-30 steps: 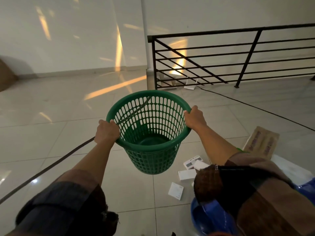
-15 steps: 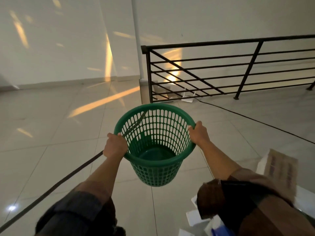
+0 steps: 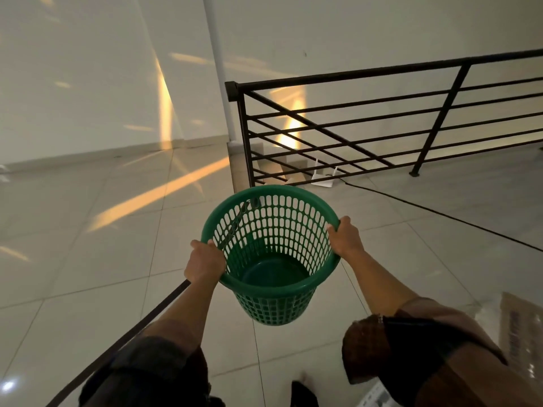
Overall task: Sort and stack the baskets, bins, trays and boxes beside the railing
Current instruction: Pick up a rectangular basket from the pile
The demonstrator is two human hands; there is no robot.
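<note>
Left hand and right hand, fingers curled over opposite sides of the rim, carry the round green perforated plastic basket upright above the pale tiled floor; beyond stands the black metal railing; keep the rim level, lowering it beside that railing.

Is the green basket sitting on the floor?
Apart. The head view shows both hands, left and right, gripping the green basket's rim, its bottom hanging clear above the floor tiles.
</note>
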